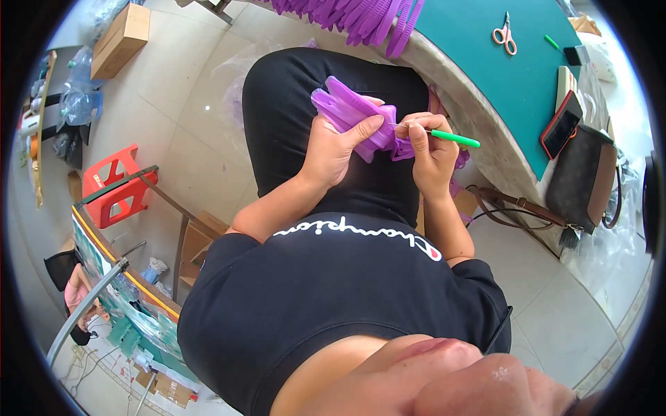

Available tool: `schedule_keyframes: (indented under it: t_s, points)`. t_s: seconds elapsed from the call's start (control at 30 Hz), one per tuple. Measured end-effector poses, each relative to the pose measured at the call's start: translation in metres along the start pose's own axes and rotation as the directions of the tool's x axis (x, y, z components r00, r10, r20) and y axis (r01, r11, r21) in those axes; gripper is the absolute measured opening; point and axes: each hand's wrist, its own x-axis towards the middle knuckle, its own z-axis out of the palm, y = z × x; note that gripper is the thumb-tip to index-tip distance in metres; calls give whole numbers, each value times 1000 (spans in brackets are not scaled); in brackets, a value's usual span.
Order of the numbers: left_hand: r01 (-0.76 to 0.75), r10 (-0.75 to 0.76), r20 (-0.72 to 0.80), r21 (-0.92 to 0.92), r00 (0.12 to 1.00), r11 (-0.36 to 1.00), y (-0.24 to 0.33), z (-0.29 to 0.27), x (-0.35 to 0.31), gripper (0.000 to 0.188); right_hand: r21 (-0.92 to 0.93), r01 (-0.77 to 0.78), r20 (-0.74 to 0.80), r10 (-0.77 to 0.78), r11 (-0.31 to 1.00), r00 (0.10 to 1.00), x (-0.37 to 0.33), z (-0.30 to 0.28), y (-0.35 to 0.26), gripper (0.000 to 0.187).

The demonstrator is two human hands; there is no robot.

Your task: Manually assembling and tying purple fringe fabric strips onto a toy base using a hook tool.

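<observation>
Gripping a bunch of purple strips [350, 111], the left hand [333, 149] is closing round them with the thumb lying across the top, holding them over the lap, just in front of the table edge. The right hand [430, 156] is pinching a green-handled pick [451, 137] between thumb and fingers, its thin metal tip pointing left into the strips just beside the left thumb. Both hands are sitting close together, nearly touching, above black trousers [291, 104]. More purple strips [361, 15] are hanging over the far rim of the table [485, 139], which is carrying a green mat [513, 76]. Orange scissors [505, 35] are lying on the mat, well apart from the hands. A phone [560, 126] and a brown bag [581, 177] are resting at the right. A red stool [114, 187] is standing on the floor to the left
</observation>
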Motion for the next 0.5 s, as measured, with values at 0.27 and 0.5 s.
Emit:
schedule_keyframes:
  t_s: [0.27, 0.5]
  points:
    - [-4, 4, -1, 9, 1000, 1000, 0, 2, 0, 27, -1, 30, 1, -30, 1000, 1000, 0, -1, 3, 14]
    - [-60, 60, 3, 68, 998, 996, -1, 2, 1, 29, -496, 403, 213, -342, 769, 915, 7, -6, -3, 7]
